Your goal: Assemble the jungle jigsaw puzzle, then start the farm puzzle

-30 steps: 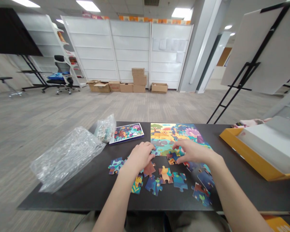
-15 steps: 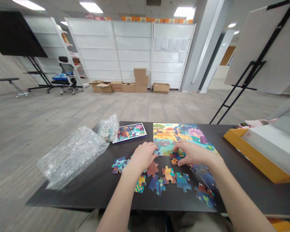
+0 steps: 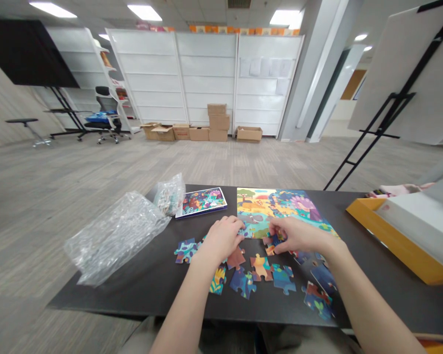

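My left hand (image 3: 224,239) is curled palm down, with a small patch of a blue puzzle piece (image 3: 242,230) showing between its thumb and fingertips. Thumb and fingers of my right hand (image 3: 297,235) pinch an orange and dark blue puzzle piece (image 3: 270,244) at the near edge of a colourful animal picture sheet (image 3: 256,201). Loose pieces lie around the hands: a brown one (image 3: 236,257), an orange one (image 3: 261,268), a teal-blue one (image 3: 283,278) and a dark blue one (image 3: 242,282). More pieces (image 3: 318,300) lie beside my right forearm, partly covered.
Clear plastic bags (image 3: 118,236) lie on the left of the black table (image 3: 140,290). A picture booklet (image 3: 203,201) is at the back. An open yellow and white box (image 3: 402,241) stands on the right. Beyond the table are cardboard boxes (image 3: 217,123) and an easel board (image 3: 402,73).
The whole view has shifted slightly, so everything appears a little further right. The piece at my right fingertips sits at a slightly different angle. My left hand has hardly moved.
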Motion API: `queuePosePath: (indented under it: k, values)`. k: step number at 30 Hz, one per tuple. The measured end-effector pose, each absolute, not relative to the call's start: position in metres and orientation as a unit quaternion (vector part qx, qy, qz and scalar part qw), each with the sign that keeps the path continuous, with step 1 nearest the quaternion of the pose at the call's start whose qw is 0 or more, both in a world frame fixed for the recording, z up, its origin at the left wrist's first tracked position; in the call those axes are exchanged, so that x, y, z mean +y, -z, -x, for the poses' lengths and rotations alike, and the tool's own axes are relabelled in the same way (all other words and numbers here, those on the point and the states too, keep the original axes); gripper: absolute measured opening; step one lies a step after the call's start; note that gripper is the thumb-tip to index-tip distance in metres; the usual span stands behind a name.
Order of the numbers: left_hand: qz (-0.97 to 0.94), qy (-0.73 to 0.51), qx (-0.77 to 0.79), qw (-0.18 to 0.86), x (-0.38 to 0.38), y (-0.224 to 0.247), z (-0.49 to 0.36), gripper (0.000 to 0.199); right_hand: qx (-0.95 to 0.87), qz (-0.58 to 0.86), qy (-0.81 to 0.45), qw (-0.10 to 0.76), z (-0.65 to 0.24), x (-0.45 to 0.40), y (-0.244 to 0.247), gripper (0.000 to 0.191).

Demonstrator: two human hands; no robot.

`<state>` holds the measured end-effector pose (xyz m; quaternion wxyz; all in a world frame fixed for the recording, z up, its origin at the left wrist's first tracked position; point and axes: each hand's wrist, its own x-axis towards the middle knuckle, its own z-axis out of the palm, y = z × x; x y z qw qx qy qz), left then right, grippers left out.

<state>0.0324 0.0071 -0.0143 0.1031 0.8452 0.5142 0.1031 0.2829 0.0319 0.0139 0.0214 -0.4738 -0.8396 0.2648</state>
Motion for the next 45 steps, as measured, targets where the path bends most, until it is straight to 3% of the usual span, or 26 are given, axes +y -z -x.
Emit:
queuePosePath:
  k: [6,11,16,22,45]
  values:
    - [-0.842,-0.107,0.516,0.113,0.007,0.015,-0.031,0.023,-0.834,0.414,-0.359,0.07,-0.29,0.037,-0.013,0.018]
    - [-0.838,-0.176,0.5,0.127,0.006,0.013,-0.029,0.022,-0.797,0.39,-0.428,0.174,-0.293,0.046,-0.006,0.029]
    - [-0.796,-0.293,0.466,0.25,-0.001,0.007,-0.036,0.026,-0.777,0.387,-0.433,0.245,-0.284,0.049,-0.002,0.033]
    - [-0.751,-0.332,0.44,0.364,-0.005,0.016,-0.044,0.034,-0.724,0.399,-0.478,0.297,-0.272,0.05,0.004,0.04]
    - [-0.607,-0.456,0.447,0.472,-0.006,0.009,-0.046,0.035,-0.664,0.388,-0.509,0.386,-0.263,0.047,0.003,0.034]
